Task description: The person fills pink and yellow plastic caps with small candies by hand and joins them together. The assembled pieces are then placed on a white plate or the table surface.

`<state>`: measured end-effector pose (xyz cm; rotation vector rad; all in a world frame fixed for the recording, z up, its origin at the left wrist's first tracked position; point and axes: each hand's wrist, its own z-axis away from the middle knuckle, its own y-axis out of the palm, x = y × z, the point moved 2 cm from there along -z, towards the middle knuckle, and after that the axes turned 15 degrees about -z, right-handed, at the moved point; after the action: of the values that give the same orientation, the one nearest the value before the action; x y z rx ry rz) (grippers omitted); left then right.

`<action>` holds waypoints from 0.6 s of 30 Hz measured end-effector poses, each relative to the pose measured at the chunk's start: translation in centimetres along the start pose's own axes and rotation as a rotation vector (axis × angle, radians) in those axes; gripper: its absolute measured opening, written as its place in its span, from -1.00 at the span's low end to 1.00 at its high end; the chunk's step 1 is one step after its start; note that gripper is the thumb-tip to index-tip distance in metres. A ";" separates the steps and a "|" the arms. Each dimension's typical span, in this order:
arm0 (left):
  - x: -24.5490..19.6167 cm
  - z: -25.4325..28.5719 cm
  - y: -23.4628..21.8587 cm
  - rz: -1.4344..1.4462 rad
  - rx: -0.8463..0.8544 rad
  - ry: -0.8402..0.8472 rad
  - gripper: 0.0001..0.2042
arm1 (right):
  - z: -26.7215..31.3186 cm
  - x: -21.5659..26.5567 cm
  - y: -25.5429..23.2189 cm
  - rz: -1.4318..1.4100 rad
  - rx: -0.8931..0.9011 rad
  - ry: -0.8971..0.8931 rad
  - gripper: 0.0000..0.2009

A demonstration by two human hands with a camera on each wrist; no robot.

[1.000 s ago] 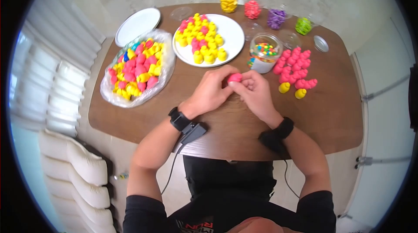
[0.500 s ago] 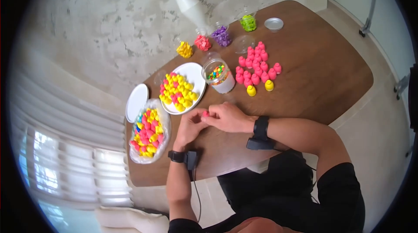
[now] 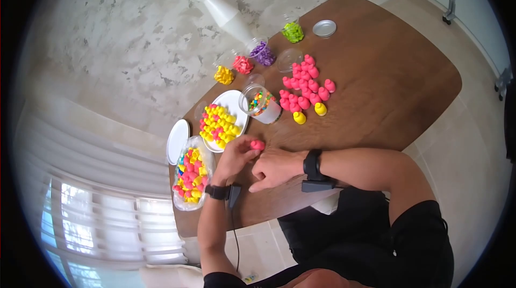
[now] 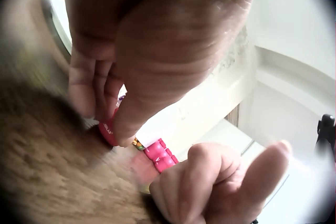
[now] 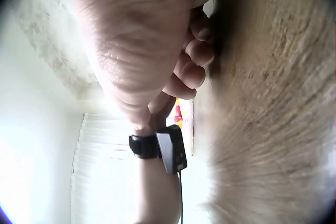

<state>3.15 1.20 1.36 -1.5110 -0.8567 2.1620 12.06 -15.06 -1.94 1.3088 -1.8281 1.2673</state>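
Note:
My left hand [image 3: 235, 157] pinches a small pink bottle-shaped piece [image 3: 257, 145] between thumb and fingers, low over the wooden table. White lettering shows on the pink piece [image 4: 107, 133] in the left wrist view, partly covered by the fingers. Just nearer the body, my right hand [image 3: 278, 166] is apart from it, fingers loosely curled and thumb sticking out. Nothing shows between its fingers in the right wrist view. Beyond the hands, similar pink pieces [image 3: 304, 88] stand grouped, with two yellow ones [image 3: 299, 118] in front.
A white plate [image 3: 232, 98] bears yellow and pink pieces. Left of it are a plastic bag [image 3: 210, 162] of more pieces and another plate [image 3: 178, 141]. A clear jar [image 3: 269, 113] holds colourful bits. Cups of yellow, pink, purple and green [image 3: 293, 32] pieces line the far edge.
The head view has swung round, shifting the table. My right hand has let go of the pink piece and drawn back toward the body; the left hand keeps hold of it.

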 end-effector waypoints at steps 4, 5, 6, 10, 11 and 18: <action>-2.2 -1.8 -0.1 0.250 0.148 0.054 -0.60 | 0.0 -0.1 0.0 -0.052 0.045 0.044 -0.57; -3.0 -2.0 -0.1 0.289 0.183 0.081 -0.59 | 0.0 0.0 0.0 -0.053 0.038 0.047 -0.58; -3.5 -2.2 0.0 0.330 0.219 0.109 -0.59 | 0.0 0.0 -0.1 -0.055 0.031 0.052 -0.58; -4.7 -1.4 -0.7 0.299 0.054 0.183 -0.68 | 0.0 -0.1 -0.3 -0.087 0.043 0.092 -0.60; -3.8 -0.9 -1.9 0.245 -0.041 0.151 -0.74 | -0.2 -0.1 -0.4 -0.086 0.038 0.083 -0.62; 3.3 1.4 -15.3 -0.098 -0.782 -0.054 -0.94 | -0.9 -1.0 0.1 -0.135 0.014 0.127 -0.67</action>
<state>-0.04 14.23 9.46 -1.6705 -1.9012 1.8830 12.30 -13.83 -2.44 1.3052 -1.6187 1.2625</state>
